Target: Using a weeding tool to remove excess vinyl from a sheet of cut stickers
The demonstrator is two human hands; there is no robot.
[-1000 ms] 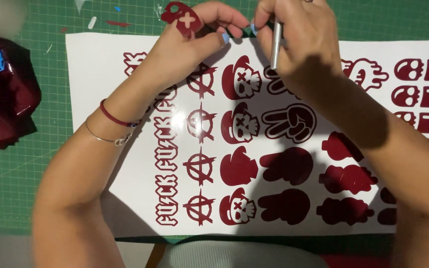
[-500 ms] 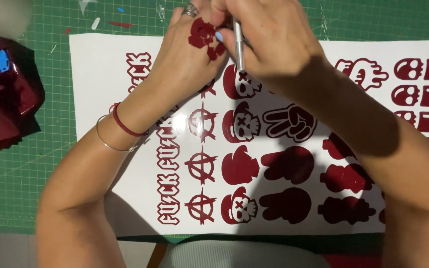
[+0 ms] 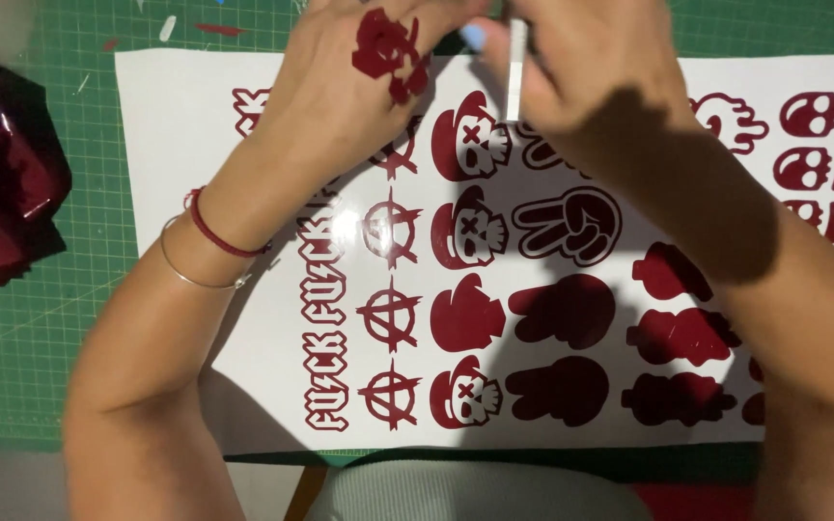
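We see a thin silvery tool [image 3: 516, 69] held upright in the right hand [image 3: 591, 72], whose fingers are wrapped around it near the top edge of the view, just above the white backing sheet [image 3: 195, 125]. The tool's lower end sits over the top row of dark red vinyl decals [image 3: 470, 232], close to a skull-in-a-cap shape. The left hand [image 3: 359, 92] meets the right one at the top; its fingertips are blurred and partly hidden, so we cannot tell whether they pinch anything. A loose scrap of dark red vinyl [image 3: 383, 50] clings to the back of that left hand. On the left wrist sit a red cord bracelet [image 3: 214, 232] and a thin metal bangle [image 3: 180, 275].

The sheet lies flat on a green cutting mat [image 3: 50, 328] with a printed grid. Some decals are weeded to show detail, others are solid red blobs. At the left edge, well apart from the hands, lies a crumpled heap of dark red waste vinyl [image 3: 2, 183].
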